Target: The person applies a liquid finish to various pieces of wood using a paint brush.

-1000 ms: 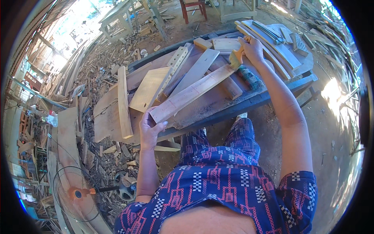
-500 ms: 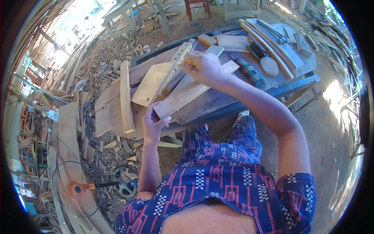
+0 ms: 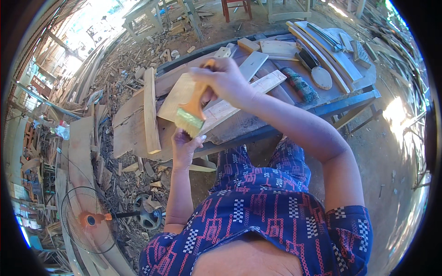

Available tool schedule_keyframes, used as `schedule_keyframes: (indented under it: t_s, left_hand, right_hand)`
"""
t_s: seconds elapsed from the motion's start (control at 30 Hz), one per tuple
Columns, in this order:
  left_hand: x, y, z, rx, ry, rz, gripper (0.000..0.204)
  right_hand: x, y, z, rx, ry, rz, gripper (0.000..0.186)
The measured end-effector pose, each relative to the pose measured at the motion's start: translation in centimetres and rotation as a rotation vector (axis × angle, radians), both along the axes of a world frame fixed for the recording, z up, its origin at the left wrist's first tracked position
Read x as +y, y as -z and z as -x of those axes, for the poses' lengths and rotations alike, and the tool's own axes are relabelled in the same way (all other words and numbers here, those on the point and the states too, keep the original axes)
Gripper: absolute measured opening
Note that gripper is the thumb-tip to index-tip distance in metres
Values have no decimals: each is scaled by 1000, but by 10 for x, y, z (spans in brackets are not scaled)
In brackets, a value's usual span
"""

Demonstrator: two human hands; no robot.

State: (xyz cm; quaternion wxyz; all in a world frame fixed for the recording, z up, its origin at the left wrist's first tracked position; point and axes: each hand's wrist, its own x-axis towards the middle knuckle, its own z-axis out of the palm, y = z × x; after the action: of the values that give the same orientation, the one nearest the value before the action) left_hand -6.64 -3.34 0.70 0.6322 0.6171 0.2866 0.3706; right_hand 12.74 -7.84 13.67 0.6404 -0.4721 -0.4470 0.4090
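Note:
My right hand (image 3: 225,83) is closed round the handle of a wide flat paintbrush (image 3: 196,99), its pale bristles pointing down over the near end of a light wooden plank (image 3: 223,114). My left hand (image 3: 185,149) grips that near end, its thumb along the edge and some fingers hidden behind the brush. Slanting away to the right, the plank passes under my right forearm. Beyond it lies a pale flat board (image 3: 177,94), partly covered by my right hand and the brush. Whether the bristles touch the plank I cannot tell.
A low worktable (image 3: 131,133) carries a wooden strip (image 3: 150,110) at left. At right lie a mottled green roll (image 3: 299,85), an oval wooden piece (image 3: 321,78) and long curved strips (image 3: 322,57). A fan (image 3: 90,220) stands lower left; wood scraps litter the ground.
My right hand has come down and nearer from above the boards, bringing the paintbrush into clear view over the plank's near end. My left hand keeps its hold there.

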Motion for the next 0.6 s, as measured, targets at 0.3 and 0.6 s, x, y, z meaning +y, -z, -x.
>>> schedule_keyframes:
  t_s: [0.3, 0.6]
  left_hand:
    - [-1, -3, -2, -3, 7, 6, 51]
    - [-2, -8, -5, 13, -4, -3, 49]
  right_hand:
    - [-17, 54, -138, -45, 420, 233, 25]
    - [-37, 75, -229, -544, 831, 162, 27]
